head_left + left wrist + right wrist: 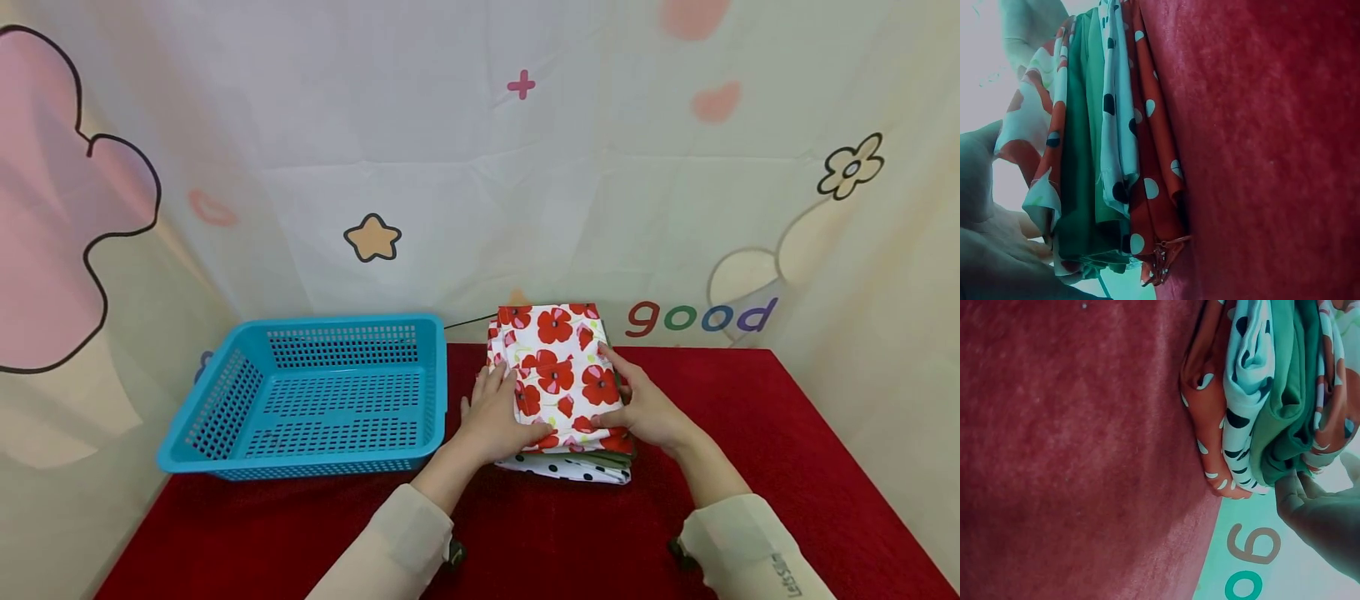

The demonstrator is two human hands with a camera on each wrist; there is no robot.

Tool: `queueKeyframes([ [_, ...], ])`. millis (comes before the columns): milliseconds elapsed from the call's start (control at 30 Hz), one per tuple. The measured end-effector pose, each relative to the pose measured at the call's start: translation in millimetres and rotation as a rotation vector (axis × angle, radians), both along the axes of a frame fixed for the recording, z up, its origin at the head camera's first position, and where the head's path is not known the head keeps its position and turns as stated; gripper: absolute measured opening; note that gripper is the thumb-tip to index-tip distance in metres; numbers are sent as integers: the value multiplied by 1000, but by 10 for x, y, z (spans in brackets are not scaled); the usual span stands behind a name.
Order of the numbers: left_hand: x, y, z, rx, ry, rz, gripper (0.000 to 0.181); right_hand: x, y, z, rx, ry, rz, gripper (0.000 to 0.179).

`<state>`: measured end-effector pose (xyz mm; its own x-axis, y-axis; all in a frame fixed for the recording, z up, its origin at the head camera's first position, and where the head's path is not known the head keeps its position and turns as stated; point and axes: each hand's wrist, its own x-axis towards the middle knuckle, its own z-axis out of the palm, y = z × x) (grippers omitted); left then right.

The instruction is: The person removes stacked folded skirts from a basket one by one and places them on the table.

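A stack of folded cloths stands on the red table. On top lies a white cloth with red flowers [556,367]. Beneath it show green cloth [1079,144], a white cloth with black dots [562,468] and, lowest, a red cloth with white dots [1152,181]. My left hand [495,421] rests along the stack's left side, its thumb on the flowered cloth's front edge. On the right side, my right hand [652,408] touches the stack with thumb and index finger on the flowered cloth. Its other fingertips are partly hidden; one touches the green cloth in the right wrist view.
A blue plastic basket [431,392] with slotted walls stands left of the stack, with nothing in it. Red velvety cloth [555,542] covers the table. A pale printed curtain [465,108] hangs right behind the table and along both sides.
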<state>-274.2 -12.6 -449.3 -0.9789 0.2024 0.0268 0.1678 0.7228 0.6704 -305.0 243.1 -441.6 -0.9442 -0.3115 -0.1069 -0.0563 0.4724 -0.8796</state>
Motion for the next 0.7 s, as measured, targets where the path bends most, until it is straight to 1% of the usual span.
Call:
queueKeyframes([
  [100, -14, -2, -31, -15, -26, -12, 109, 7, -1, -16, 57, 22, -8, 97],
  [200, -29, 2, -58, -34, -47, -19, 114, 4, -7, -34, 92, 19, -29, 93],
  [333, -45, 17, -84, -54, -65, -27, 120, 2, 7, -62, 86, -7, -34, 94],
  [500, -62, 29, -98, -56, -81, -39, 124, -5, 53, -95, 65, -40, -21, 99],
  [700, -72, 20, -136, -80, -106, -38, 127, -13, 58, -159, 112, -4, 13, 102],
])
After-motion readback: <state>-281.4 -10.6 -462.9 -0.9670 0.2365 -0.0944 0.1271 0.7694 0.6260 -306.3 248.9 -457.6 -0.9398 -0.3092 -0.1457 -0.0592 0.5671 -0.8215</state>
